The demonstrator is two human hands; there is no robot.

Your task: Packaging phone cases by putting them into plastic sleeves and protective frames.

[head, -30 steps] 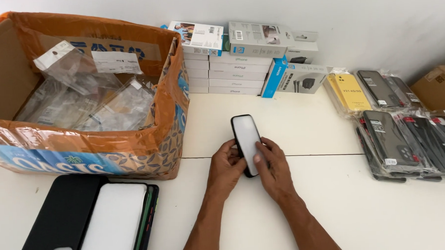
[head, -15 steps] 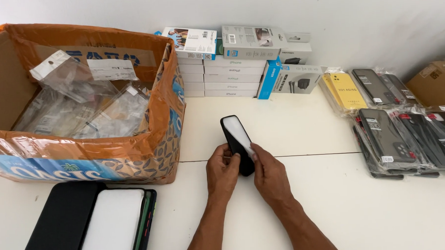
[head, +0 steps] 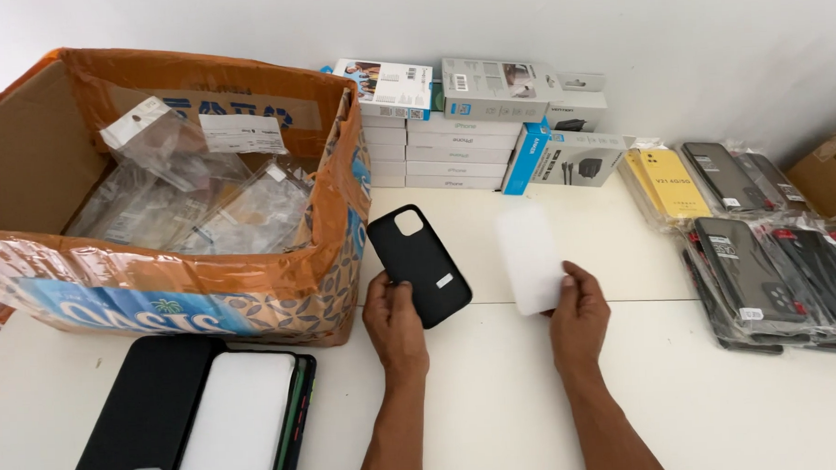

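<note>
Your left hand (head: 395, 319) grasps the black phone case (head: 419, 265); your right hand (head: 578, 313) pinches the white insert (head: 528, 257), held apart above the table (head: 701, 392).

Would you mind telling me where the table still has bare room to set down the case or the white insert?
Bare table lies right of the right hand, below the bagged cases, and between the stacked boxes and the hands. Crowded: the cardboard box and flat cases left of the left hand.

Case (head: 419, 265) in my left hand (head: 395, 321): black. Insert (head: 530, 257) in my right hand (head: 578, 315): white. Carton (head: 253, 292): orange, blue patterned.
</note>
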